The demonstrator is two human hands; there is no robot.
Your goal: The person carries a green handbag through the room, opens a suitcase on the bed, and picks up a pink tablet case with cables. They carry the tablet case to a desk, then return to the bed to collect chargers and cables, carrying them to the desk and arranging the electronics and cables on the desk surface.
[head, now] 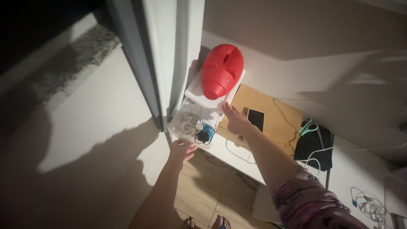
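A small clear plastic drawer stood pulled out of a white drawer unit at the corner of the white surface, and everything else is told from that drawer. Inside it lay coiled white cables and a dark blue bundle of cord at its front right corner. The left hand was just below the drawer's front edge, fingers loosely spread and curled upward, the tips touching or nearly touching the underside of the front; whether they gripped it could not be told. The right hand was just to the right of the drawer, palm down, fingers together and stretched flat, the tips resting on the white top of the unit directly above the drawer. It pinched nothing. On top of the unit, above the drawer, sat a red rounded plastic object. To the right of the drawer lay a brown board with a black phone on it, close to the right wrist. Farther right were teal-handled scissors on a black pouch, and white cable trailed across the surface. Below the drawer showed a wooden floor.
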